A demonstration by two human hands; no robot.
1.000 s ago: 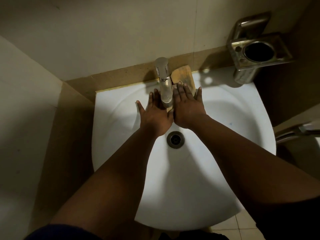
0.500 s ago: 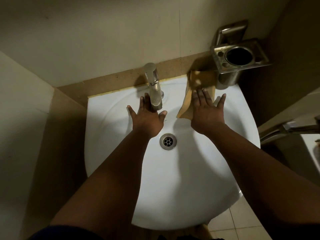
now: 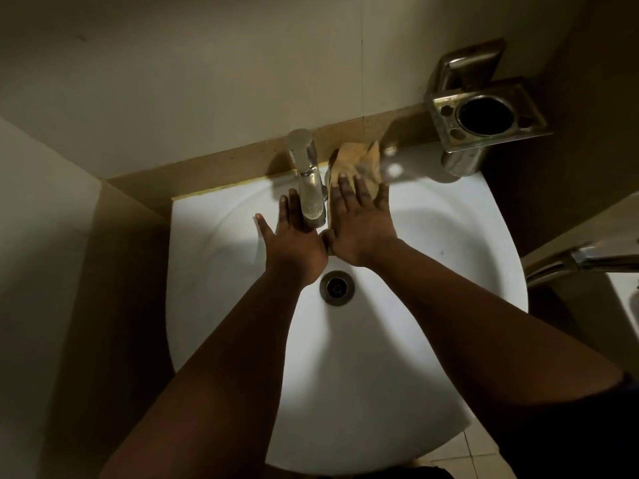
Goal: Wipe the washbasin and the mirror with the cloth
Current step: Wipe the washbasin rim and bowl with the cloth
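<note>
At the back of the washbasin (image 3: pixel 397 340), just right of the tap (image 3: pixel 309 188), the right hand (image 3: pixel 359 223) pressed the tan cloth (image 3: pixel 356 164) flat with straight fingers. The left hand (image 3: pixel 294 247) lay released, fingers spread, beside the tap. The cloth looked soft, limp and light; a flat palm across its middle should steer it better than pinching an edge.
</note>
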